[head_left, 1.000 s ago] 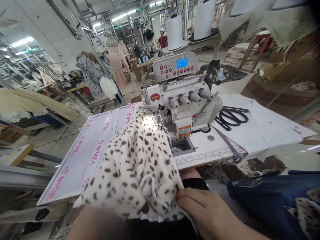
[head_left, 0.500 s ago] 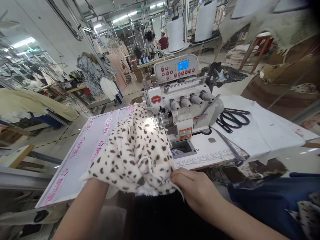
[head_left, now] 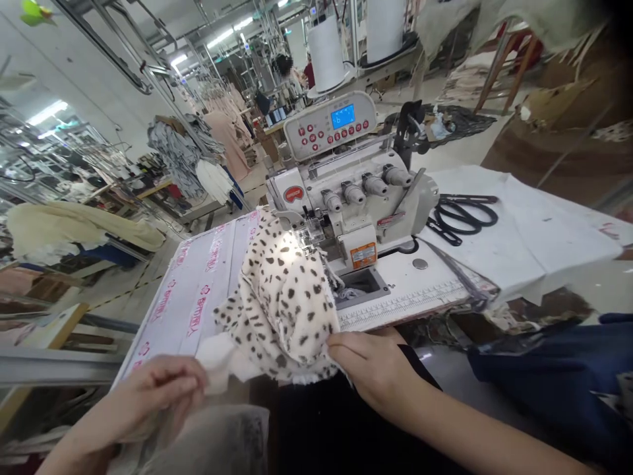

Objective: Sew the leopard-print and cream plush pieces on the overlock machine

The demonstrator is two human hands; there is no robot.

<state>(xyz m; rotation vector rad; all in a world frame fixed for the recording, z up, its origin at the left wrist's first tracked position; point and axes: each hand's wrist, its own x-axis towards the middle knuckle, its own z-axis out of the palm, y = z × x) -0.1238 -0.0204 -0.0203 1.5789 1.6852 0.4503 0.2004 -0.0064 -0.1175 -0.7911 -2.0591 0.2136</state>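
Cream fleece fabric with dark spots [head_left: 291, 303] lies bunched in front of an overlock sewing machine [head_left: 341, 198]. Its far end runs under the lit presser foot area [head_left: 309, 231]. My right hand [head_left: 373, 366] pinches the fabric's near right edge by the front of the table. Lower left, my left hand [head_left: 163, 392] has its fingers pressed together at a pale, plain piece of cloth [head_left: 217, 363], which shows beside the spotted fabric. Motion blurs that hand a little. Whether the pale cloth is the fabric's underside I cannot tell.
Black-handled scissors [head_left: 462, 218] rest on the white table surface right of the machine. Large white thread cones [head_left: 326, 56] stand behind it. A printed white-and-pink covering [head_left: 198, 284] spans the table's left side. Dark blue cloth [head_left: 548, 376] hangs at the lower right.
My left hand has come out from under the spotted fabric and moved left and down, to the pale cloth. My right hand keeps its pinch on the edge. The view has shifted slightly.
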